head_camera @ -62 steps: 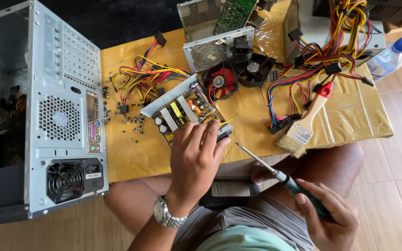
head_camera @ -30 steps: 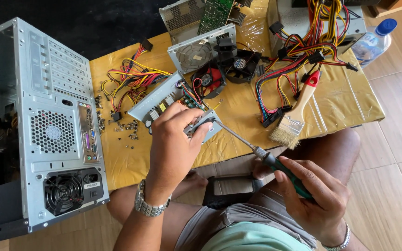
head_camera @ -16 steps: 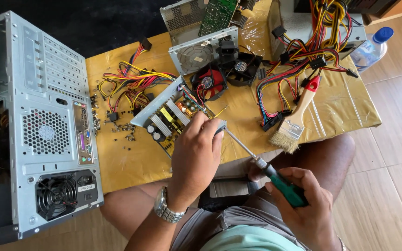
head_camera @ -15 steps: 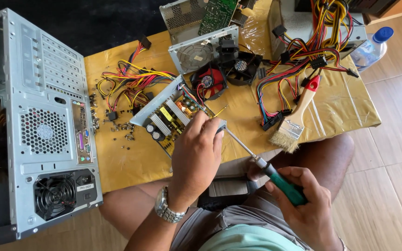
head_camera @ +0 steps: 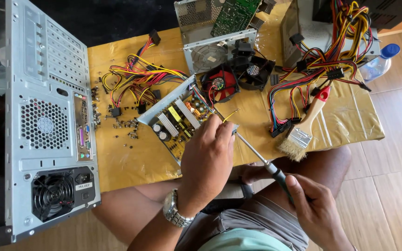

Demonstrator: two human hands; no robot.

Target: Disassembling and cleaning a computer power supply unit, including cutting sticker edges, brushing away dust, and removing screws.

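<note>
The left hand lies over the near corner of the open power supply board, its fingers curled down and gripping the board's edge at about 5 o'clock from its middle. The board rests tilted on the yellow-covered counter. The right hand is closed around the green handle of a screwdriver, whose shaft runs toward 10 o'clock, its tip hidden just beside the left fingers. A paintbrush lies at 3 o'clock from the board; a grey computer case stands at 9 o'clock.
</note>
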